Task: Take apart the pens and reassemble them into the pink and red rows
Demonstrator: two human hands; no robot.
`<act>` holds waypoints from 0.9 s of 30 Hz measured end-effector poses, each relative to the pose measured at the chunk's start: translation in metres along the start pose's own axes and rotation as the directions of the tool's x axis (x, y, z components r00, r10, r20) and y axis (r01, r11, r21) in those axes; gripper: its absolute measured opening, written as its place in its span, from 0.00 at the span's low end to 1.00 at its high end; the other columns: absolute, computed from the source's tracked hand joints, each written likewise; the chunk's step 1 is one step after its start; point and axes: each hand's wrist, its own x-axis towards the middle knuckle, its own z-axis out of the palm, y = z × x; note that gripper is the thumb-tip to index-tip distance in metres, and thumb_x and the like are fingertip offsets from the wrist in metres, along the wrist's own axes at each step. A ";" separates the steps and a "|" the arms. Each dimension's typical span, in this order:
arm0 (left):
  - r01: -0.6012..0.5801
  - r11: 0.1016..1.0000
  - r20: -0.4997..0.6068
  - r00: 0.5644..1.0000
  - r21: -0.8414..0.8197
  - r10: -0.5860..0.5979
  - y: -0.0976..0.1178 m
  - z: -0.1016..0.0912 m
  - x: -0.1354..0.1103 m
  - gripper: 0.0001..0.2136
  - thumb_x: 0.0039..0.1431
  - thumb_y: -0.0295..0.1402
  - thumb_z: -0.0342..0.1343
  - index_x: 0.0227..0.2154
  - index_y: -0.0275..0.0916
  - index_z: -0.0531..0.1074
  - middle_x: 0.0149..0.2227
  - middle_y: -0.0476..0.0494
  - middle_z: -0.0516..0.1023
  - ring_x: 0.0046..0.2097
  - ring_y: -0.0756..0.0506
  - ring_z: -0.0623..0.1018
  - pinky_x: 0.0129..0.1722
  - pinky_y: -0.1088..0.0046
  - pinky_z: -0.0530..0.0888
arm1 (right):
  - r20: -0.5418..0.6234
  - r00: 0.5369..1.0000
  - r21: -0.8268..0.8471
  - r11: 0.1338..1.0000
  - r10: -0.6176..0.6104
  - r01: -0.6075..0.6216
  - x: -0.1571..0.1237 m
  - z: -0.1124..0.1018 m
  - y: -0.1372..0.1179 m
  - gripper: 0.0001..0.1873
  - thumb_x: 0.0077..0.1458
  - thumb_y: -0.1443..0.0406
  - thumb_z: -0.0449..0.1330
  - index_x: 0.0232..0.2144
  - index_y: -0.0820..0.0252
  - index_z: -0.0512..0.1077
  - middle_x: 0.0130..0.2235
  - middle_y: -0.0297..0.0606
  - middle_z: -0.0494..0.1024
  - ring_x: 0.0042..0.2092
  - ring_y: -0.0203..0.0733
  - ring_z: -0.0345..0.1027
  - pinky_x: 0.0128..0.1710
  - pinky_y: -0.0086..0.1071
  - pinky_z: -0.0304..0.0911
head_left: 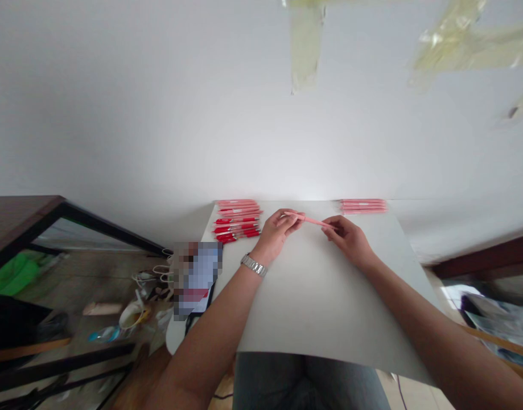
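Two bare forearms (pixel 440 324) come in from the bottom of the view, nearest the camera, with one pair of legs in dark grey trousers (pixel 308 381) between them, below the front edge of one white, flat worktop (pixel 312 307). One silver metal link watch (pixel 253 265) circles the left wrist.

Both hands share one slim pink pen (pixel 313 220), held just above the far part of the worktop and tilted slightly down to the right. The left hand (pixel 278 230) pinches it near its left end; the right hand (pixel 346 234) pinches its right end between thumb and fingers. A bare stretch of pen shows between the two hands.

Three groups of pens lie along the far side. At the far left corner is one row of pink pens (pixel 239 206), several deep; just in front of it comes one row of glossy red pens with clear sections (pixel 238 229), at least three. Well apart, beyond the right hand, lies a second pink row (pixel 363 206), about four; overlap and blur prevent an exact count in all three.

One dark-edged device with a pixelated screen (pixel 199 279) sits at the worktop's left edge, beside the left forearm. On the floor stands one white tub (pixel 132 315), with one clear plastic bottle with a blue cap (pixel 104 334) near it
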 end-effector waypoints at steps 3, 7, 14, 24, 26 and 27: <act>0.016 1.000 0.002 1.000 0.001 -0.016 0.001 0.001 0.000 0.15 0.56 0.39 0.71 0.41 0.37 0.76 0.48 0.38 0.84 0.54 0.42 0.81 0.62 0.57 0.71 | 0.039 0.998 -0.034 0.999 0.041 -0.040 -0.001 -0.002 -0.004 0.22 0.65 0.45 0.58 0.39 0.57 0.75 0.30 0.35 0.75 0.31 0.40 0.68 0.33 0.34 0.63; 0.023 1.000 -0.002 1.000 0.016 -0.023 0.001 0.002 -0.001 0.16 0.55 0.39 0.72 0.41 0.37 0.76 0.47 0.37 0.84 0.53 0.41 0.82 0.62 0.57 0.71 | 0.064 0.998 -0.068 0.997 0.029 -0.025 -0.002 -0.003 -0.008 0.23 0.68 0.45 0.53 0.35 0.56 0.75 0.28 0.35 0.74 0.30 0.39 0.66 0.32 0.34 0.61; 0.003 1.000 -0.025 1.000 0.000 -0.003 0.002 0.004 -0.001 0.15 0.55 0.37 0.72 0.39 0.37 0.75 0.46 0.38 0.84 0.51 0.43 0.82 0.61 0.57 0.72 | -0.018 0.998 0.019 0.998 -0.060 0.060 -0.001 0.002 -0.002 0.22 0.58 0.50 0.67 0.48 0.53 0.70 0.37 0.35 0.74 0.35 0.39 0.69 0.35 0.32 0.66; -0.004 1.000 0.006 1.000 0.023 0.004 0.001 0.002 0.000 0.14 0.57 0.39 0.71 0.39 0.37 0.75 0.45 0.38 0.85 0.52 0.43 0.82 0.61 0.59 0.73 | 0.036 0.999 0.025 1.000 0.008 -0.009 -0.001 -0.002 -0.006 0.21 0.64 0.46 0.60 0.44 0.56 0.73 0.32 0.36 0.76 0.32 0.39 0.68 0.33 0.33 0.65; 0.003 1.000 0.006 1.000 0.030 -0.004 0.001 0.002 0.000 0.14 0.56 0.39 0.71 0.39 0.37 0.76 0.45 0.38 0.85 0.51 0.43 0.83 0.61 0.59 0.73 | 0.040 0.999 0.009 1.000 0.021 -0.021 -0.001 -0.002 -0.007 0.21 0.65 0.46 0.59 0.42 0.56 0.73 0.31 0.35 0.75 0.31 0.38 0.68 0.32 0.32 0.64; 0.006 0.999 0.005 1.000 0.034 -0.006 0.001 0.002 0.000 0.14 0.56 0.39 0.71 0.39 0.37 0.76 0.45 0.38 0.85 0.50 0.43 0.83 0.60 0.59 0.73 | 0.044 0.999 0.002 1.000 0.024 -0.024 -0.001 -0.002 -0.008 0.20 0.65 0.46 0.59 0.41 0.56 0.73 0.30 0.35 0.75 0.31 0.38 0.67 0.32 0.32 0.63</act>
